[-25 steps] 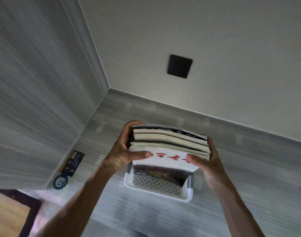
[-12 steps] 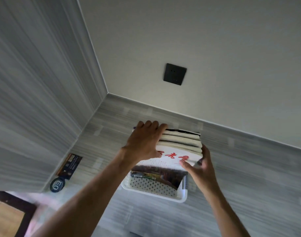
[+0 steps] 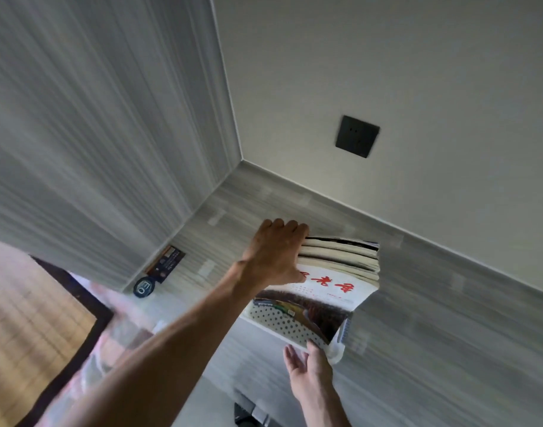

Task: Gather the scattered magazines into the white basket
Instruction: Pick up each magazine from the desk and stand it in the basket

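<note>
since a second ago the right hand (image 3: 310, 372) has let go of the stack of magazines (image 3: 338, 266) and dropped to the near right corner of the white basket (image 3: 282, 323), fingers loose and spread, fingertips at the rim; whether it grips the rim cannot be told. the left hand (image 3: 274, 254), then clamped on the stack's left edge, now lies flat over the stack's far left top, fingers together, pressing rather than grasping. the magazines stand in the basket, leaning, their page edges up, a white cover with red characters facing near. the basket sits on a grey striped floor (image 3: 433, 334) close to the far wall, under a black wall socket (image 3: 357, 136). well to the left, a dark card (image 3: 166, 264) and a round dark badge (image 3: 143, 286) lie by the left wall.
</note>
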